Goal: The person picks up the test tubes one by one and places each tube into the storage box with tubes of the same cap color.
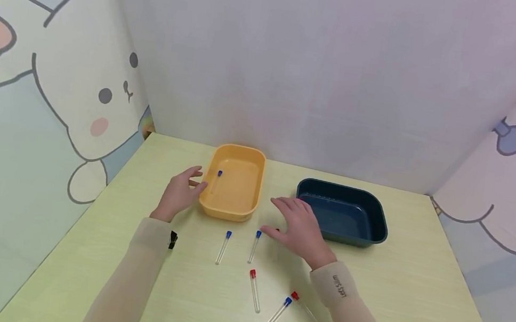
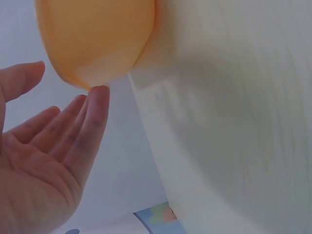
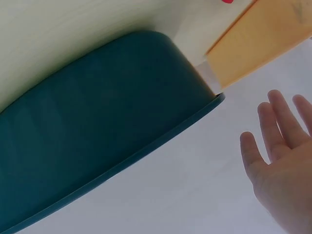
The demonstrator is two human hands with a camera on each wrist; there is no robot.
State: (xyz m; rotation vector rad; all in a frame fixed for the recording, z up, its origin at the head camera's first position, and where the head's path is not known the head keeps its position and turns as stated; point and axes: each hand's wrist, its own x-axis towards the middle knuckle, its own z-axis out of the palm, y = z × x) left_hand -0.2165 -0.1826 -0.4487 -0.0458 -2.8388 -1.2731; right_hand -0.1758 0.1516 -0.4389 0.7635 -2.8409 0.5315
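My left hand (image 1: 181,193) is beside the left rim of a yellow bin (image 1: 228,215), fingers spread and loosely bent, holding nothing. Whether a fingertip touches the bin I cannot tell. A test tube with a blue cap (image 1: 220,173) lies inside that bin. Between the yellow bin and a dark teal bin (image 1: 349,240) hovers my right hand (image 1: 300,230), its fingers extended and holding nothing. Just left of it lies a blue-capped tube (image 1: 254,246). Another tube (image 1: 276,249) is partly hidden under this hand. In the right wrist view, the right hand (image 3: 287,161) appears apart from the teal bin.
Nearer on the table (image 1: 200,315) lie a blue-capped tube (image 1: 223,248), a red-capped tube (image 1: 255,291), and a crossed-looking pair, one blue-capped (image 1: 276,315) and one red-capped (image 1: 306,309). A pale wall (image 1: 297,80) stands behind the bins, with cartoon-printed sheets (image 1: 46,156) at the sides.
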